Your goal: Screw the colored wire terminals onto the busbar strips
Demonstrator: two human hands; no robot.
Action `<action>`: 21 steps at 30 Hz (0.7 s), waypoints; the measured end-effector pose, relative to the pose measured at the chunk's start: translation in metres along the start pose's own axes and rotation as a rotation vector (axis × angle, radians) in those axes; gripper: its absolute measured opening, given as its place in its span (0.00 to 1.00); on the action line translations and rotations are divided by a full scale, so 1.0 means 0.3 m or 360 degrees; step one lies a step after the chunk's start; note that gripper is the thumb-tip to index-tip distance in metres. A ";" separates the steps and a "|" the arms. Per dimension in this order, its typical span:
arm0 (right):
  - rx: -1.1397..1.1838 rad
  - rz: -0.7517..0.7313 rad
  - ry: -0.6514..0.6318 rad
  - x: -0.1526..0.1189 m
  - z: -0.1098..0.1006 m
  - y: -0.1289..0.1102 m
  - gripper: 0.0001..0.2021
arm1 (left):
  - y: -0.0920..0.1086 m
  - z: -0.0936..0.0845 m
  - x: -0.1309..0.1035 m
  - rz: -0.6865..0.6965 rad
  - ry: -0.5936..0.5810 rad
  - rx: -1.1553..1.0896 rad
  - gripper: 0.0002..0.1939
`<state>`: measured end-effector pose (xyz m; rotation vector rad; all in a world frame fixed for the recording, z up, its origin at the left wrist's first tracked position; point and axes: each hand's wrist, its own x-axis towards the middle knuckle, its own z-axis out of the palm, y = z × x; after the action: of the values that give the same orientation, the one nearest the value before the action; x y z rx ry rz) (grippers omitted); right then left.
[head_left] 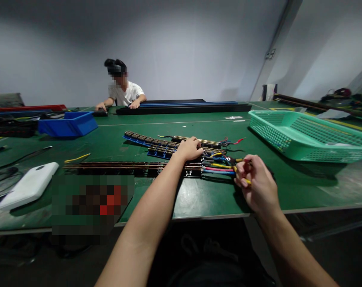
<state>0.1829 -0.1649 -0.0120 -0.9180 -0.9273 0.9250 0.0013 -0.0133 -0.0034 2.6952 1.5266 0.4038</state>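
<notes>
Left hand: is resting over the grouped strips, left of the green basket, fingers bending; whether they are pinching anything, I cannot tell.
Right hand: is clamping a yellow-handled tool, seemingly pliers, nearer the wearer than the basket's left end.
Long strip: is lying flat on the counter, left of the basket and nearer the wearer.
Long axis: is running side to side, roughly along the counter's near edge; the wired end is pointing right, towards the basket's side.
Wires: are leading from that end towards the right hand, their tips hiding there.
Blue-based strips: are lying left of the basket, slanting, right ends coming nearer the wearer.
Handling: the long strip is looking light and fairly stiff, perhaps flexing if lifted by one end; the wires are looking soft, their joints probably fragile.
Best hold: gripping the strip's body by its edges seems safest, sparing the wires from pulling.
</notes>
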 end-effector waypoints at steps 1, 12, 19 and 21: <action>0.0064 0.0004 0.0021 -0.006 0.003 -0.024 0.16 | 0.001 -0.001 -0.001 -0.0003 0.0001 0.0008 0.14; -0.0224 -0.0588 -0.0196 0.150 0.028 -0.211 0.19 | 0.026 -0.014 -0.003 -0.0038 -0.0005 0.0100 0.15; -0.0400 -0.0104 -0.0186 0.384 0.013 -0.069 0.22 | 0.016 -0.009 0.000 -0.0010 -0.0003 0.0109 0.16; -0.0570 -0.0129 -0.0226 0.397 0.002 -0.025 0.24 | 0.015 -0.008 0.001 -0.0006 -0.0005 0.0104 0.16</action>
<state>0.2212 -0.0574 0.0236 -1.1178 -1.2703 0.7742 0.0046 -0.0157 -0.0005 2.7394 1.5710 0.3558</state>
